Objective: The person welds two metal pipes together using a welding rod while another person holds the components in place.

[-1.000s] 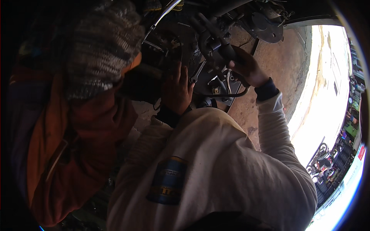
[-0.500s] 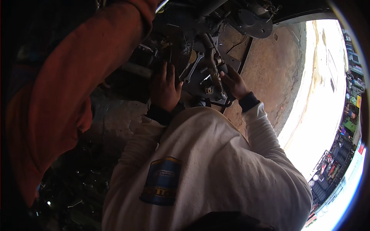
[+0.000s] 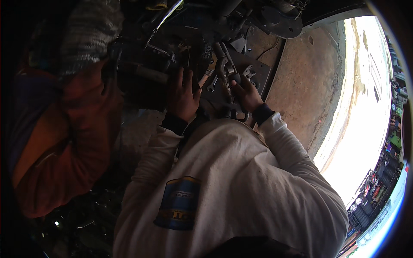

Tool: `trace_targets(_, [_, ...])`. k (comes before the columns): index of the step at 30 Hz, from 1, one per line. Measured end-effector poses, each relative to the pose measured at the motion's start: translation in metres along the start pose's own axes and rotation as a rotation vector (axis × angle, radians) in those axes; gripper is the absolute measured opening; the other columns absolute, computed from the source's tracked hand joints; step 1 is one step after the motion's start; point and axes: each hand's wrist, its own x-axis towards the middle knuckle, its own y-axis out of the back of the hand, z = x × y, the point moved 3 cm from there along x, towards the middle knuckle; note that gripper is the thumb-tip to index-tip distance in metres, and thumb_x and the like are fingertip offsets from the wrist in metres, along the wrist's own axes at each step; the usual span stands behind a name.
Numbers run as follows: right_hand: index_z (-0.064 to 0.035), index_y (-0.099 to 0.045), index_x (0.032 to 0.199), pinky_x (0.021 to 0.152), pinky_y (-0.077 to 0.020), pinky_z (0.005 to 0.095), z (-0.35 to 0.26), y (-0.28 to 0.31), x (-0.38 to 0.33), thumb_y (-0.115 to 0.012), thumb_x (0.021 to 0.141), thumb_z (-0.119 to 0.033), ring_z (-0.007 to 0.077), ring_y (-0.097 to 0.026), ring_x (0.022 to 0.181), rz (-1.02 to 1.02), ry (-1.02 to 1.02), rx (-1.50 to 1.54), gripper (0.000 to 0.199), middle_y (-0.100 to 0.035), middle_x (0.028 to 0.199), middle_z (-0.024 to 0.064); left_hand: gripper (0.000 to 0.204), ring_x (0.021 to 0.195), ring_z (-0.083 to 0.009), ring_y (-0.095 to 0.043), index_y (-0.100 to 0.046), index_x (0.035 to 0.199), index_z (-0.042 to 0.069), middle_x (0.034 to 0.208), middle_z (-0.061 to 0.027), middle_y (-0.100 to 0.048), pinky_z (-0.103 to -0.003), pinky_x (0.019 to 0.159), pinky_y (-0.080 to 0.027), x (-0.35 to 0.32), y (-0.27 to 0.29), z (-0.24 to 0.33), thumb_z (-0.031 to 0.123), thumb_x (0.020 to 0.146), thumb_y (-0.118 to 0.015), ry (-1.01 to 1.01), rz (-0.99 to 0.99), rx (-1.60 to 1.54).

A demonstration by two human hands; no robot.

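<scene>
My right hand is closed around the near end of a dark jointed metal bar, thumb on top. The bar lies over a dark metal plate. My left hand has its fingers stretched out and apart, lying against shadowed machinery with nothing visible in it. Between the hands an open-ended wrench rests on the plate. A second wrench-like metal piece shows just right of the bar. Deep shadow hides what the left fingertips touch.
At left, close to my left arm, is a co-worker's red-orange sleeve with grey knit fabric above it. A round dark metal plate hangs at the top. Brown ground lies to the right, with tyres beyond.
My right hand and the metal bar have shifted left, uncovering the wrench-like piece on the plate. The co-worker's raised sleeve has drawn back to the left, baring a shiny rod. My left hand barely moved.
</scene>
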Motion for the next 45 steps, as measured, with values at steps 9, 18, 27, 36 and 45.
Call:
trace_targets(9, [0.0099,-0.029,0.142,0.096,-0.0424,0.0353,0.02,-0.004,0.007,-0.055,0.094,-0.045,0.0309,-0.056,0.117,-0.001,-0.066,-0.011,0.077,-0.056,0.125,0.0283,0.064,0.124,-0.0416,-0.044,-0.04,0.138,0.004,0.143,-0.0241,-0.035,-0.047,0.1,-0.041,-0.006,-0.003,-0.004,0.022,0.083,-0.067,0.028,-0.008,-0.094])
trace_targets(18, [-0.0031,-0.048,0.129,0.054,-0.0444,0.0274,0.057,-0.005,0.018,-0.053,0.097,-0.034,0.0083,-0.053,0.066,0.066,-0.013,0.017,0.045,-0.055,0.082,-0.0001,0.063,0.126,-0.0416,-0.043,-0.041,0.138,0.004,0.146,-0.0233,-0.031,-0.046,0.101,-0.041,-0.01,0.0,0.0,0.023,0.084,-0.067,0.019,-0.016,-0.084])
trace_targets(27, [-0.0004,-0.05,0.125,0.065,-0.045,0.025,0.008,-0.007,-0.001,-0.055,0.097,-0.033,0.0082,-0.053,0.074,0.006,-0.048,0.487,0.044,-0.057,0.087,-0.0004,0.061,0.123,-0.0382,-0.046,-0.043,0.136,0.004,0.146,-0.0209,-0.032,-0.043,0.097,-0.045,-0.02,-0.001,-0.006,0.023,0.084,-0.068,0.026,-0.025,-0.153])
trace_targets(36, [-0.0038,-0.049,0.126,0.047,-0.0404,0.0248,0.006,-0.009,-0.003,-0.056,0.096,-0.034,0.0082,-0.049,0.055,0.035,-0.045,0.327,0.043,-0.053,0.076,-0.0018,0.037,0.09,-0.0326,-0.06,-0.059,0.119,0.006,0.098,-0.0126,-0.061,-0.043,0.079,-0.048,-0.029,0.029,0.013,0.018,0.085,-0.065,-0.082,0.113,-0.131])
trace_targets(45, [-0.0014,-0.054,0.12,0.063,-0.0445,0.0262,0.014,-0.007,0.002,-0.057,0.096,-0.035,0.0077,-0.052,0.073,0.056,0.01,0.263,0.041,-0.058,0.086,0.0005,0.022,0.081,-0.0268,-0.059,-0.065,0.106,0.009,0.084,-0.0073,-0.062,-0.041,0.074,-0.046,-0.037,0.029,0.018,0.012,0.084,-0.063,-0.15,0.11,-0.159])
